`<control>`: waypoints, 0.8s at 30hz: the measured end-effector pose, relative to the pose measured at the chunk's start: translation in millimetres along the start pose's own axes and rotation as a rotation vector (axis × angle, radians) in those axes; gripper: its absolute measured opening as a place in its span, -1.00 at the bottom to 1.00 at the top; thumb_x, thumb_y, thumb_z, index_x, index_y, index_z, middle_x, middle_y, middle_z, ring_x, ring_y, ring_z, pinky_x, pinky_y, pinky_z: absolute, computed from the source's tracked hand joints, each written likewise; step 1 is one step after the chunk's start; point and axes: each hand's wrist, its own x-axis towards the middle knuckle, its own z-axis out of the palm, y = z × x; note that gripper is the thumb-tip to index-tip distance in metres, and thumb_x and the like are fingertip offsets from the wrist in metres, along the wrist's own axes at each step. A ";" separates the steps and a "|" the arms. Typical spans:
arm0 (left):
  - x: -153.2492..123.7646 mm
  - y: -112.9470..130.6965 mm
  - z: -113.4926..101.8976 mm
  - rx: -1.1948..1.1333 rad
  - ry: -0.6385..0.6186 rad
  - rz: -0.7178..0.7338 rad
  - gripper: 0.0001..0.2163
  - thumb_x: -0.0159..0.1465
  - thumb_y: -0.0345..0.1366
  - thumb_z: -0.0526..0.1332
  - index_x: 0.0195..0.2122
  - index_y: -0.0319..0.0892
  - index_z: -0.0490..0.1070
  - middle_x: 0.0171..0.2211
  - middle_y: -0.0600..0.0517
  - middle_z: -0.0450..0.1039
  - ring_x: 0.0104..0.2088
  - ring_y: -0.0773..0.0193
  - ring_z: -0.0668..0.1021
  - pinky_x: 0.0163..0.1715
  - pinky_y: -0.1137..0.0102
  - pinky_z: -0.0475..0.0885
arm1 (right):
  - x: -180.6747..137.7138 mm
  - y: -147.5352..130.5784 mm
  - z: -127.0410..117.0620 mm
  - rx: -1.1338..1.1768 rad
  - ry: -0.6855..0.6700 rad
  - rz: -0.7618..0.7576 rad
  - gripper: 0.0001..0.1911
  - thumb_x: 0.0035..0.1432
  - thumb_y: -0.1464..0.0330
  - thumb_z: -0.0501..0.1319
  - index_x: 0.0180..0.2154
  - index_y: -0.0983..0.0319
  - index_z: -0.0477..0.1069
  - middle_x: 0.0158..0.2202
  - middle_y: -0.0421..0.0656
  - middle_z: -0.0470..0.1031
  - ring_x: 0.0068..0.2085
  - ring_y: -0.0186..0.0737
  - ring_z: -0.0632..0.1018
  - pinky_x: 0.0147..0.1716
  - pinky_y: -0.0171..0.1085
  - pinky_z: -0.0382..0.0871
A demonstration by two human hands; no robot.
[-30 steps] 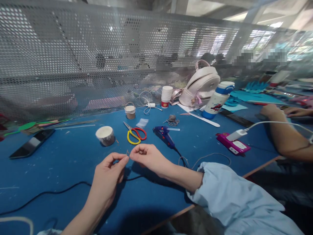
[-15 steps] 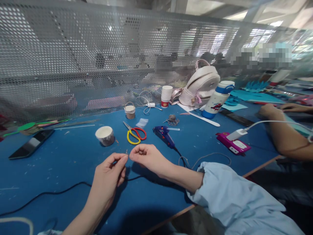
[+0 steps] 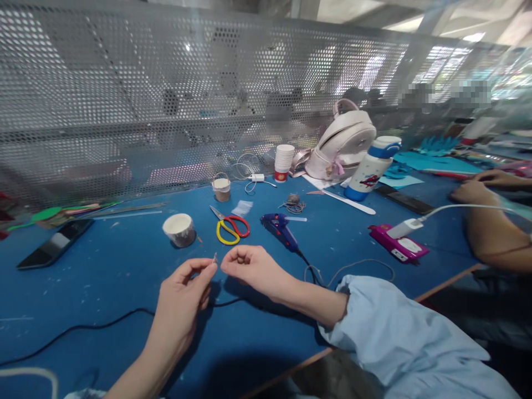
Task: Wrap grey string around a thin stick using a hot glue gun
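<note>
My left hand [image 3: 183, 296] is closed in a pinch, thumb against forefinger. A tiny thin brownish piece [image 3: 215, 257], too small to name, pokes up from its fingertips. Just to the right, my right hand [image 3: 253, 269] is also pinched, its fingertips a small gap away from the left ones; what it holds, if anything, is hidden. Beyond the hands lie scissors [image 3: 228, 229] with one yellow and one red handle, and a blue glue gun [image 3: 279, 229]. A white-topped tub [image 3: 179, 230] with a dark wrapped side stands behind my left hand.
Farther back are a small bucket with a handle [image 3: 221, 190], a tangle of grey string [image 3: 294, 204], stacked paper cups [image 3: 283, 163], a backpack [image 3: 343, 144] and a bottle [image 3: 372, 169]. A phone [image 3: 56, 244] lies left, a magenta power strip [image 3: 399, 244] right, near another person's arm [image 3: 490, 221].
The small piece now shows a little more above my left fingertips. Both hands stay close together, almost unmoved. The other person's hands at the right have shifted slightly.
</note>
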 end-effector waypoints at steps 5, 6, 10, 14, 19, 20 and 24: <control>1.3 0.3 1.2 -0.038 0.002 -0.028 -0.72 -0.13 -0.19 0.43 -0.47 -0.23 0.46 -0.78 0.22 0.16 -0.74 0.52 0.13 -0.74 0.55 -0.02 | -1.3 1.2 0.2 -0.054 -0.004 -0.036 -0.87 -0.01 0.35 0.25 -0.45 0.31 0.40 -0.56 -0.30 0.31 -0.51 -0.47 0.26 -0.49 -0.42 0.14; 1.3 0.6 1.2 -0.045 0.006 -0.032 -0.72 -0.15 -0.19 0.44 -0.47 -0.24 0.46 -0.78 0.22 0.17 -0.74 0.52 0.13 -0.74 0.55 -0.02 | -1.7 0.9 0.3 -0.069 -0.009 -0.038 -0.88 -0.01 0.36 0.24 -0.45 0.31 0.40 -0.55 -0.30 0.31 -0.50 -0.46 0.27 -0.48 -0.41 0.15; 1.2 2.3 0.8 -0.047 0.027 -0.031 -0.71 -0.18 -0.21 0.45 -0.48 -0.25 0.48 -0.78 0.21 0.18 -0.75 0.54 0.13 -0.75 0.55 -0.03 | -3.6 -0.9 0.6 -0.114 -0.027 -0.038 -0.89 -0.01 0.37 0.24 -0.45 0.30 0.39 -0.57 -0.31 0.28 -0.51 -0.46 0.26 -0.49 -0.41 0.16; 1.8 3.0 0.4 -0.052 0.039 -0.022 -0.71 -0.19 -0.22 0.46 -0.48 -0.26 0.50 -0.75 0.19 0.24 -0.74 0.54 0.15 -0.75 0.55 -0.03 | -4.3 1.4 0.9 -0.136 -0.045 -0.047 -0.89 0.00 0.36 0.23 -0.44 0.30 0.39 -0.57 -0.31 0.30 -0.52 -0.45 0.27 -0.50 -0.41 0.17; 2.3 3.8 -0.1 -0.070 0.046 -0.020 -0.73 -0.19 -0.24 0.46 -0.51 -0.26 0.49 -0.75 0.19 0.23 -0.74 0.54 0.15 -0.75 0.55 -0.02 | -6.3 3.1 3.0 -0.193 -0.079 -0.040 -0.87 0.04 0.33 0.21 -0.44 0.28 0.39 -0.58 -0.31 0.30 -0.53 -0.45 0.29 -0.52 -0.42 0.20; 2.6 4.1 -0.5 -0.076 0.043 -0.024 -0.73 -0.18 -0.24 0.46 -0.51 -0.26 0.49 -0.76 0.19 0.22 -0.74 0.55 0.14 -0.75 0.55 -0.03 | -7.6 1.9 2.8 -0.220 -0.085 -0.031 -0.86 0.05 0.32 0.21 -0.44 0.28 0.39 -0.58 -0.30 0.31 -0.53 -0.44 0.30 -0.51 -0.42 0.21; 3.8 6.1 -2.8 -0.102 0.025 -0.051 -0.74 -0.18 -0.24 0.46 -0.53 -0.26 0.48 -0.77 0.21 0.18 -0.75 0.56 0.11 -0.76 0.55 -0.05 | -18.3 -9.8 -10.5 -0.448 -0.085 -0.155 -0.82 0.06 0.27 0.23 -0.32 0.26 0.44 -0.39 -0.20 0.47 -0.38 -0.34 0.43 -0.37 -0.36 0.31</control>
